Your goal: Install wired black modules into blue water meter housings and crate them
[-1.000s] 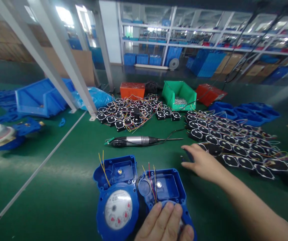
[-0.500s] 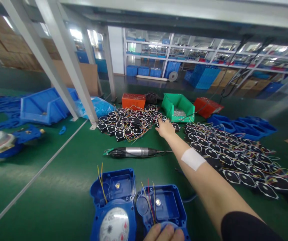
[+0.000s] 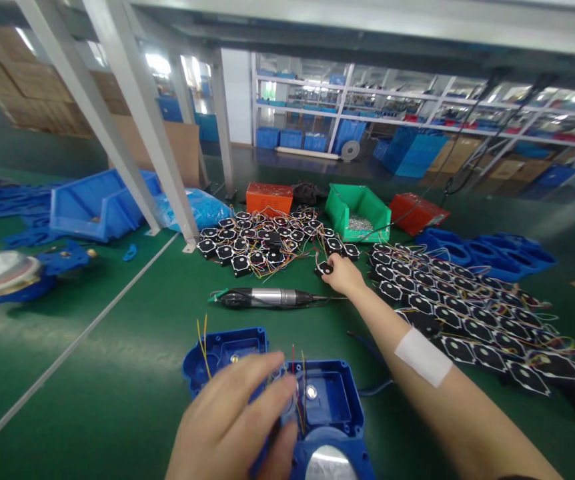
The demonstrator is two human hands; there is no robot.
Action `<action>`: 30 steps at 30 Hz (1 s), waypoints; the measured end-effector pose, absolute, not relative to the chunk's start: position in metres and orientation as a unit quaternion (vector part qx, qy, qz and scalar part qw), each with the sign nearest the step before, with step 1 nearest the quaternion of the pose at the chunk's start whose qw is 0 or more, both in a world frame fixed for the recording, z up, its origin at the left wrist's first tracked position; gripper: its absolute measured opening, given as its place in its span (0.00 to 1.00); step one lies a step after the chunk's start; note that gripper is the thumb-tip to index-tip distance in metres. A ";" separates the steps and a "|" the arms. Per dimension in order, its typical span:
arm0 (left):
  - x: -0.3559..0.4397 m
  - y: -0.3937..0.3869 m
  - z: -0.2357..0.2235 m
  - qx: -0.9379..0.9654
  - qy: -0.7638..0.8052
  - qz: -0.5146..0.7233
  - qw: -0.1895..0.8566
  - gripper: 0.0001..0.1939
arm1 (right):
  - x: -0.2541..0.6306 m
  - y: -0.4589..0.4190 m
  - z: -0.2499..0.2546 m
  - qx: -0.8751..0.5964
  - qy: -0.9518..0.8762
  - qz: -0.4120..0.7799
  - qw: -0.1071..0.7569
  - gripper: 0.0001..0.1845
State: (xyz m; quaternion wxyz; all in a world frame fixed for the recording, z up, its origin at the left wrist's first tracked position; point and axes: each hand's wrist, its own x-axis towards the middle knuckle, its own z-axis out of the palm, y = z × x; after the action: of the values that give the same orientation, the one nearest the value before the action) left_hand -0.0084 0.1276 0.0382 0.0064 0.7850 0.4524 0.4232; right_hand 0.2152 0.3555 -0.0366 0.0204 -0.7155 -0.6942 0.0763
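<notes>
My right hand (image 3: pixel 346 275) grips a small black module (image 3: pixel 324 269) with white edging and wires, just in front of a pile of similar wired modules (image 3: pixel 241 265). My left hand (image 3: pixel 235 417) hovers in the foreground, fingers spread and holding nothing. Beneath and beside it are two open blue meter housings. The right housing (image 3: pixel 337 400) shows a brass fitting, upright thin wires and part of a round dial. Much of the left housing (image 3: pixel 247 339) is hidden by my hand. An electric screwdriver (image 3: pixel 270 297) lies between the housings and the pile.
Rows of black modules (image 3: pixel 447 300) cover the right side. Behind the pile stand a green bin (image 3: pixel 355 230) of small metal parts and orange boxes (image 3: pixel 269 199). At left are a blue bin (image 3: pixel 80 210), a meter (image 3: pixel 5 273) and metal legs (image 3: pixel 157 133).
My right hand has drawn back slightly from the pile with a black module in it. My left hand has lifted off the right housing's dial and moved left.
</notes>
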 end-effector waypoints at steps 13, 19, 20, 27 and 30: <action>0.035 0.256 0.071 0.877 0.419 0.235 0.012 0.31 | 0.231 0.302 0.029 -0.666 -0.733 0.069 0.124 0.19; 0.055 0.272 0.081 0.878 0.419 0.229 0.027 0.20 | 0.222 0.251 0.085 -0.562 -0.799 0.038 0.212 0.16; 0.054 0.268 0.085 0.874 0.420 0.239 0.048 0.13 | 0.222 0.241 0.093 -0.546 -0.805 0.029 0.231 0.15; 0.026 0.204 0.115 0.716 0.432 0.327 0.440 0.03 | 0.222 0.187 0.109 -0.481 -0.831 0.139 0.242 0.16; 0.014 0.178 0.114 0.685 0.452 0.229 0.523 0.02 | 0.217 0.175 0.095 -0.456 -0.837 0.228 0.200 0.18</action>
State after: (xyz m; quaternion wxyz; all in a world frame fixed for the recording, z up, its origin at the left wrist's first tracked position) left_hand 0.0138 0.1785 0.1145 0.5230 0.6853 0.4519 0.2293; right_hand 0.2169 0.1753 0.0947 0.2001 -0.4557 -0.8369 0.2276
